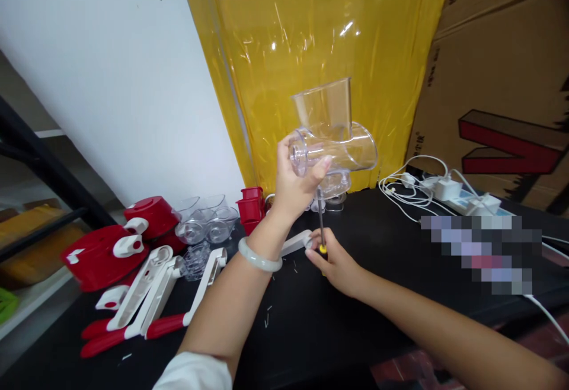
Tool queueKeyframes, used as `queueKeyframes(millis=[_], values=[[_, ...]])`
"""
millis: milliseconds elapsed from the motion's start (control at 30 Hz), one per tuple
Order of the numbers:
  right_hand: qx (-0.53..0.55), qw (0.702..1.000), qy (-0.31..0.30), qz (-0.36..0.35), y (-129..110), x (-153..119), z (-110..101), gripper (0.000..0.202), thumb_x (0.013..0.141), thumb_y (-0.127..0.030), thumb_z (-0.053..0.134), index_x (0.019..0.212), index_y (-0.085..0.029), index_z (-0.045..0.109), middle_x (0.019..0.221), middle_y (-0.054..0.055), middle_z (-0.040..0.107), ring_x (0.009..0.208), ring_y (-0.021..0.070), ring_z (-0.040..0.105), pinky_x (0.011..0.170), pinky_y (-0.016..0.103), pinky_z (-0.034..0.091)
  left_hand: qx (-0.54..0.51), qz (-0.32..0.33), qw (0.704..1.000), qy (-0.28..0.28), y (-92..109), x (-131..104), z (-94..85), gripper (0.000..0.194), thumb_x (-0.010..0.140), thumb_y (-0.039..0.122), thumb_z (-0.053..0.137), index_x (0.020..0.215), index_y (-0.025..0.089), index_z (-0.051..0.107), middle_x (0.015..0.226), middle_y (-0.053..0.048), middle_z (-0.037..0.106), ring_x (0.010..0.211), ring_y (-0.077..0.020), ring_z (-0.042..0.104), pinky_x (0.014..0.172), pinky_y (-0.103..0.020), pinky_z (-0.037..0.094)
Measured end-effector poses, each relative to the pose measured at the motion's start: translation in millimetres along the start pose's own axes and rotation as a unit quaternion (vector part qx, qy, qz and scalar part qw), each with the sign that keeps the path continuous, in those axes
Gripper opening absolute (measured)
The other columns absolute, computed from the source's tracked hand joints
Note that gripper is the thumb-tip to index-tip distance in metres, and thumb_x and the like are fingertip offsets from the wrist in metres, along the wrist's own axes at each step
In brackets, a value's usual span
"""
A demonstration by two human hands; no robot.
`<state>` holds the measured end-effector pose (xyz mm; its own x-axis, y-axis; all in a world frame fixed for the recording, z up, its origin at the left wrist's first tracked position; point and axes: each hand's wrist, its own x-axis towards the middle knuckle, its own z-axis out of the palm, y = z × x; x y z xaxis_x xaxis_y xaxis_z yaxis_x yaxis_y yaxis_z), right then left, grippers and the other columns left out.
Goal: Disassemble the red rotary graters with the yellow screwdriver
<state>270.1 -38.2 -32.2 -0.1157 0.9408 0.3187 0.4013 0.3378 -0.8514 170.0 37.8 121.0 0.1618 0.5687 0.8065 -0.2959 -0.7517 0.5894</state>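
Note:
My left hand (296,185) grips a clear plastic housing (355,147), a horizontal tube with a flared square-edged chute on top and a round base underneath. The fingers wrap its left end and the thumb lies across the front. Below it, my right hand (338,265) is closed around the handle of a screwdriver (322,224) with a yellow collar. The shaft points up, its tip at the underside of the housing; whether it touches a screw cannot be seen. Behind the right fingers lies a white plastic arm (296,242) on the table, partly hidden by my left wrist.
At left lie red bases (106,253), white crank arms with red handles (160,295) and clear housings (207,221). Red boxes (251,206) stand behind. White cables and chargers (447,188) occupy the right of the black table (302,336). Yellow wrapping (320,22) and a carton (498,82) stand behind.

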Motion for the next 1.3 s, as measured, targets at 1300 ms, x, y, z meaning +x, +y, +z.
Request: queueKeyframes(millis=[1300], values=[[-0.065,0.991,-0.117,-0.013,4,-13,-26,0.056,0.087,-0.029,0.068,0.138,-0.022,0.048,0.102,0.006,0.069,0.096,0.0221,0.067,0.092,0.040,0.053,0.057,0.012,0.998,-0.001,1,0,-24.5,0.064,0.079,0.058,0.076,0.127,0.032,0.043,0.111,-0.006,0.063,0.113,-0.0265,0.064,0.099,-0.046,0.053]])
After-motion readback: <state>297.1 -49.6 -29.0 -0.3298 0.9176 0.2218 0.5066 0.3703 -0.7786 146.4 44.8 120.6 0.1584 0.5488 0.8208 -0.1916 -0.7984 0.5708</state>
